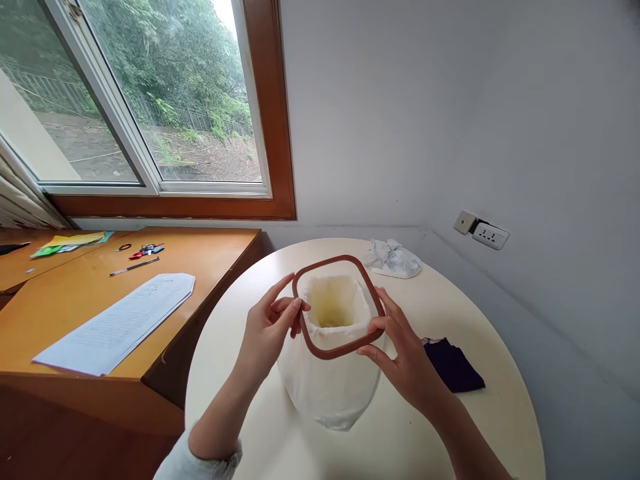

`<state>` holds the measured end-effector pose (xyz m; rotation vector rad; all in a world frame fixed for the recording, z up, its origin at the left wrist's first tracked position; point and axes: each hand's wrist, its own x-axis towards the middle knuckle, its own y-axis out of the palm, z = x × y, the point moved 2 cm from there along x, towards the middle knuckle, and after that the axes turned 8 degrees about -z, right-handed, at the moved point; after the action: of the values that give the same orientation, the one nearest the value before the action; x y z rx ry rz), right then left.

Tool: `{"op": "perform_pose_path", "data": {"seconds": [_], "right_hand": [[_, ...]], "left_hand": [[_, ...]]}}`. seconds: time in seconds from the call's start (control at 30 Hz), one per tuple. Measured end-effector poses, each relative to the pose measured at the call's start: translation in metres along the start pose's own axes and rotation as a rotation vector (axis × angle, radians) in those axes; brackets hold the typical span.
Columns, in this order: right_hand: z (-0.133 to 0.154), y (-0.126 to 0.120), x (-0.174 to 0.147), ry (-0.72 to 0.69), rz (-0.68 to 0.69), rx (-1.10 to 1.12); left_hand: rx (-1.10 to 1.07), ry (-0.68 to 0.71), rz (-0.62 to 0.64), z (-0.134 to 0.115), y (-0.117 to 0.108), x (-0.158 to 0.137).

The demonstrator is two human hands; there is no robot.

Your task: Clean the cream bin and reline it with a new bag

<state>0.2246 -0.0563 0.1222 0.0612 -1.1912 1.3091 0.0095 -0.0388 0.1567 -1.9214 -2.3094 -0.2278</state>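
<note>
So there's a round table [280,433] with a white cloth [330,393] hanging down like a bag under a brown hoop [336,308], held up just above the tabletop, about in the middle. The left hand [267,333] has its fingers closed on the hoop's left edge and the right hand [405,357] pinches the right edge, so both are clamped on it. My guess at what goes wrong: the cloth looks only loosely caught in the hoop, and if either grip eases or the frame twists, it could slip out on one side or bunch up unevenly. Off to the sides are a dark cloth [453,365], a crumpled white rag [395,259], and on the desk [75,300] a printed sheet [120,323], too small to read I think. No brands or labels anywhere.
</note>
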Motion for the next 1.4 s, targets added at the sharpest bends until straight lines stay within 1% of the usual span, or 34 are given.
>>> {"op": "perform_pose_path", "data": {"seconds": [0.1, 0.23, 0.3, 0.43, 0.7, 0.83, 1.1, 1.27, 1.4], "right_hand": [[0.001, 0.009, 0.002, 0.075, -0.01, -0.007], [0.0, 0.02, 0.006, 0.115, -0.052, -0.042], [-0.002, 0.025, 0.007, 0.099, -0.048, -0.056], [-0.008, 0.032, 0.005, 0.092, -0.035, -0.079], [-0.012, 0.037, 0.003, 0.116, -0.02, -0.068], [-0.012, 0.037, 0.005, 0.121, -0.019, -0.048], [-0.01, 0.038, 0.004, 0.166, 0.014, -0.053], [-0.01, 0.039, 0.003, 0.178, -0.006, -0.093], [-0.012, 0.04, 0.001, 0.173, -0.024, -0.107]], "left_hand": [[0.146, 0.076, -0.021, 0.003, 0.003, 0.004], [0.318, 0.168, 0.04, 0.013, 0.01, 0.004], [0.391, 0.178, 0.05, 0.02, 0.012, 0.003], [0.507, 0.153, 0.063, 0.03, 0.016, 0.004], [0.503, 0.076, 0.077, 0.032, 0.019, 0.006], [0.495, 0.077, 0.06, 0.034, 0.018, 0.007], [0.497, 0.095, 0.103, 0.038, 0.017, 0.008], [0.492, 0.082, 0.127, 0.039, 0.016, 0.009], [0.494, 0.065, 0.116, 0.041, 0.015, 0.009]]}}
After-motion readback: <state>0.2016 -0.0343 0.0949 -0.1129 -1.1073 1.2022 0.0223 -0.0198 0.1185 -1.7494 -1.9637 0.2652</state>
